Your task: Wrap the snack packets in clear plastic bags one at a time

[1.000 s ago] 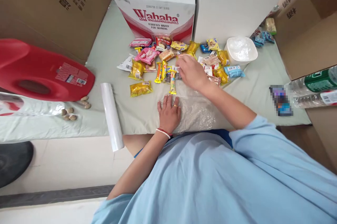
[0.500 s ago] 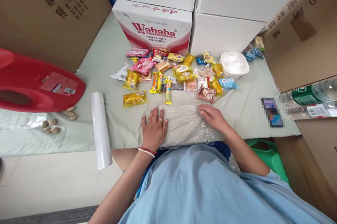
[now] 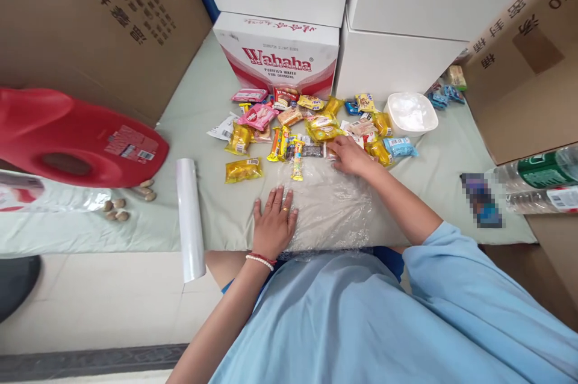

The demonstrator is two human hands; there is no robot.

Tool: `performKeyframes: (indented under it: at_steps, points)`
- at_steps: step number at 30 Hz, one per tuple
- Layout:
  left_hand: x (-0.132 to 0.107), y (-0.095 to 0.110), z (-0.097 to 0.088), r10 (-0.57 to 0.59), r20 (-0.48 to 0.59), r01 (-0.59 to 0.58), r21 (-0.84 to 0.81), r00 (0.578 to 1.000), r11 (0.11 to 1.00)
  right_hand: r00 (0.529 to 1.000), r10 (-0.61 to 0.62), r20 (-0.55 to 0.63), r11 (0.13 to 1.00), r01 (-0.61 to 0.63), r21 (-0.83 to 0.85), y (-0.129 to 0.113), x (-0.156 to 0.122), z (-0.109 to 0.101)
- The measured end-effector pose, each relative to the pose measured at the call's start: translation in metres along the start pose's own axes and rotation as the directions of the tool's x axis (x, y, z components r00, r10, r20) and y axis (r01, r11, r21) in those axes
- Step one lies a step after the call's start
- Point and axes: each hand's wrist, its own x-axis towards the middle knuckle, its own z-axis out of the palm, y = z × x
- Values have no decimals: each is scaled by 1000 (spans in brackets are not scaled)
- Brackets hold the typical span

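Observation:
A crinkled sheet of clear plastic film (image 3: 334,206) lies on the pale green cloth (image 3: 217,209) in front of me. My left hand (image 3: 273,224) rests flat on the film's left edge, fingers stretched out, a ring on one finger. My right hand (image 3: 350,155) reaches to the film's far edge, fingers curled down on a small snack packet among the pile of wrapped snacks (image 3: 311,125). Which packet it touches is hidden under the fingers. A yellow packet (image 3: 242,170) lies apart at the left of the pile.
A roll of clear film (image 3: 190,218) lies left of my hand, overhanging the edge. A red jug (image 3: 76,137) and several nuts (image 3: 115,209) are further left. A white bowl (image 3: 412,113), a Wahaha box (image 3: 282,56), cardboard boxes and water bottles (image 3: 539,182) ring the area.
My right hand moved from the film's right side forward to the snack pile at the film's far edge. My left hand stayed flat on the film.

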Motion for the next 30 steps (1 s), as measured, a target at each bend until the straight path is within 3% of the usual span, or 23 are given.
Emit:
performKeyframes:
  at_steps: [6,12,16,20,23,27,30]
  points:
    - [-1,-1,2,0,-12,-1,-5,1000,1000,994,106,35,982,-99,-161,-13,16,-13]
    - [-1,-1,1,0,1,0,5,1000,1000,995,-92,35,987,96,-130,-46,29,10]
    - [-1,-2,1,0,-2,0,-10,1000,1000,997,20,71,988,-9,-157,-45,51,17]
    - [-2,-2,2,0,-6,-1,-29,1000,1000,996,65,63,979,-51,-199,-40,58,2]
    - [-2,-2,2,2,-9,-3,-39,1000,999,997,77,-12,981,-78,-179,-28,45,-17]
    - [-2,-3,2,5,-13,-6,-39,1000,999,982,98,-162,995,-100,-9,-4,8,-48]
    - [-2,-2,2,5,-6,-6,-30,1000,1000,961,63,-271,986,-18,166,-8,-31,-57]
